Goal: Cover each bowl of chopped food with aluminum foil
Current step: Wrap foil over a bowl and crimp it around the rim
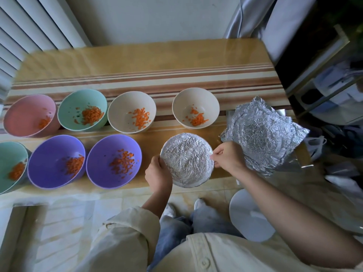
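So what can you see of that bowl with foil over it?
The foil-covered bowl is round, its top hidden under crinkled silver foil folded down over the rim. It sits near the front edge of the table, right of a purple bowl. The left hand grips its left rim; the right hand pinches foil at its right rim.

The worktop (137, 61) is glossy, its yellow cloth crossed by brown and cream stripes. White slatted shutters (29, 26) stand at the far left and a grey curtain (255, 20) hangs at the far right. A round white stool (249, 218) sits on the pale tiled floor (78, 213).
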The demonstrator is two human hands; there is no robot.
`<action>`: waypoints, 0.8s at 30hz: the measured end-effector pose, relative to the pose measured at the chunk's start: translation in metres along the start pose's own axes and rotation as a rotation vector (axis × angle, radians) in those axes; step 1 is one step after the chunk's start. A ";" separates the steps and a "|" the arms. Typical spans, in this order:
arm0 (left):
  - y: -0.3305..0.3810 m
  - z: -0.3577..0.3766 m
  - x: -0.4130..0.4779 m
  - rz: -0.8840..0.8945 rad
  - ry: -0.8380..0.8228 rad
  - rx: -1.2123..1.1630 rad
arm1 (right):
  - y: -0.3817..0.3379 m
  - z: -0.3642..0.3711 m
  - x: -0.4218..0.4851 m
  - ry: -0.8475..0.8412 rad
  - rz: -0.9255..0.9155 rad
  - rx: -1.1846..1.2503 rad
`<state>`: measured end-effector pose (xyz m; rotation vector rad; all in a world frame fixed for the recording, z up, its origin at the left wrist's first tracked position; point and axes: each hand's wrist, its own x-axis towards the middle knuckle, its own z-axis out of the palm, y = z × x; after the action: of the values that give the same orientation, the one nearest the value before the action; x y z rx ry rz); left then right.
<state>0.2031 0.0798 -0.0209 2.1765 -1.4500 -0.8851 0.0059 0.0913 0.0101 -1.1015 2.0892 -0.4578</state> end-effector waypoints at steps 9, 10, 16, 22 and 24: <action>-0.001 -0.005 -0.002 -0.040 -0.033 -0.009 | 0.011 0.002 -0.018 -0.259 0.418 0.474; -0.001 -0.005 -0.003 -0.041 -0.037 -0.011 | 0.010 0.007 -0.018 -0.228 0.407 0.484; -0.002 -0.006 -0.002 -0.032 -0.064 -0.005 | 0.023 0.019 -0.018 -0.140 0.422 0.692; -0.003 -0.008 0.000 -0.006 -0.080 -0.001 | 0.028 0.021 -0.027 -0.215 0.475 0.892; -0.004 -0.008 0.000 -0.017 -0.078 -0.015 | 0.022 0.030 -0.028 -0.125 0.456 0.854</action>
<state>0.2114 0.0808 -0.0171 2.1692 -1.4575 -0.9941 0.0262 0.1270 -0.0113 -0.1465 1.6702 -0.8991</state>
